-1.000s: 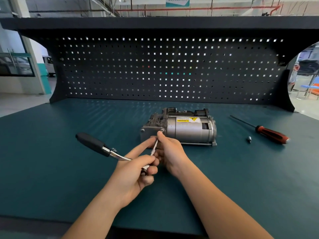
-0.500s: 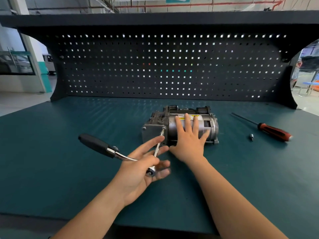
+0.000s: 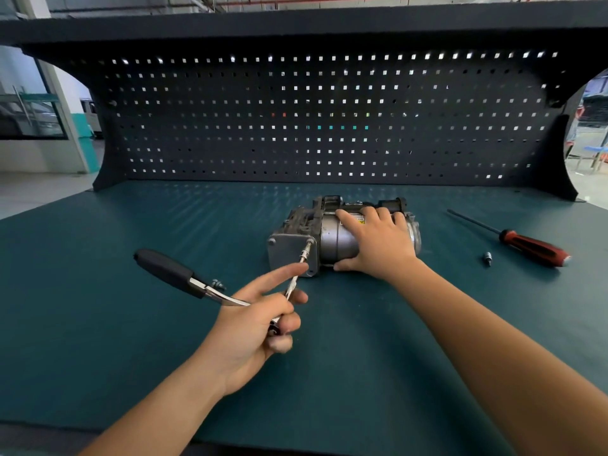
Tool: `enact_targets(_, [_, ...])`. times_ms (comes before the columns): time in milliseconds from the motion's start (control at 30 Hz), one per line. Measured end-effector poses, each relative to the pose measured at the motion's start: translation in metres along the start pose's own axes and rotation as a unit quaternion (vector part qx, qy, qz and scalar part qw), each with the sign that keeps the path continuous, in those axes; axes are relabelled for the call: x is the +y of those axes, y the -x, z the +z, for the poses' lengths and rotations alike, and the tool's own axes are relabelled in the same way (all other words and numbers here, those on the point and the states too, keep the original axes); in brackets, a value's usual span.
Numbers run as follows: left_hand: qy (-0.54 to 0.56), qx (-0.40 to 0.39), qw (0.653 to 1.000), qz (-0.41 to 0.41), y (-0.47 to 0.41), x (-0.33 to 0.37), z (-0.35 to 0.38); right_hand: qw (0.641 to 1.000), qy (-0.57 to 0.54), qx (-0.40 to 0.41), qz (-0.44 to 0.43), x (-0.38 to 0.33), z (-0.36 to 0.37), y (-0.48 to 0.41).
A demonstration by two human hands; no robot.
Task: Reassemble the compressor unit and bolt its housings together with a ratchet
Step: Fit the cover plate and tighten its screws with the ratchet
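The grey metal compressor unit [image 3: 306, 235] lies on its side in the middle of the green bench. My right hand [image 3: 378, 245] lies over its cylindrical motor housing, fingers spread across the top and thumb at the lower front edge. My left hand [image 3: 260, 320] grips the head of a ratchet [image 3: 184, 279] whose black handle sticks out to the left. The ratchet's thin extension bar [image 3: 301, 264] reaches up to a bolt at the upper right corner of the unit's square end plate. My left index finger points straight along the bar.
A red-and-black screwdriver [image 3: 526, 246] lies to the right of the unit, with a small socket bit [image 3: 487, 258] just in front of it. A dark pegboard [image 3: 312, 120] walls off the back of the green bench top [image 3: 98, 324].
My right hand left the extension bar, moved onto the motor housing and now wraps further over it. The ratchet's tip has settled on the end-plate bolt.
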State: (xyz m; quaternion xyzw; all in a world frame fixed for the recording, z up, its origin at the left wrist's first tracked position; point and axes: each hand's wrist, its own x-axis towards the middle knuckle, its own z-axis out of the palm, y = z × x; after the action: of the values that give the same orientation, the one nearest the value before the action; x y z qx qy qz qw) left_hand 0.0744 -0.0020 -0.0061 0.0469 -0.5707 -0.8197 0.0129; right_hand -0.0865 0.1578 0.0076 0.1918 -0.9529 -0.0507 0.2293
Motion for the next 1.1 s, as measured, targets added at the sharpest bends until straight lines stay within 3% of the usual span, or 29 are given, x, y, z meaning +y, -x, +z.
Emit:
enact_targets(333, [-0.016, -0.012, 1.000, -0.021, -0.005, 0.011, -0.001, 1.000, -0.021, -0.003, 0.007, -0.002, 0.002, -0.003])
enact_targets(467, [0.066, -0.027, 0.996, -0.049, -0.003, 0.013, -0.006, 0.999, -0.043, 0.004, 0.004, 0.001, 0.003, -0.002])
enact_targets(567, [0.170, -0.084, 0.979, -0.074, 0.007, 0.011, -0.007, 0.999, -0.050, 0.002, 0.003, 0.002, 0.003, -0.003])
enact_targets(633, [0.146, -0.106, 0.981, -0.063, 0.017, 0.007, -0.010, 0.999, -0.053, 0.001, 0.004, 0.003, 0.002, -0.003])
enact_targets(767, [0.008, -0.035, 0.999, -0.001, 0.025, 0.002, -0.018, 0.998, -0.069, 0.004, -0.002, 0.004, 0.002, 0.000])
enact_targets(967, [0.019, 0.079, 0.997, 0.009, 0.006, 0.006, -0.033, 0.997, -0.072, -0.038, 0.000, 0.000, -0.003, 0.004])
enact_targets(1033, [0.022, 0.088, 0.996, 0.008, 0.000, 0.008, -0.038, 0.995, -0.098, 0.004, -0.006, -0.016, -0.005, 0.017])
enact_targets(1100, [0.018, 0.076, 0.997, 0.004, -0.003, 0.008, -0.040, 0.978, -0.147, 0.140, -0.046, -0.041, -0.004, 0.036])
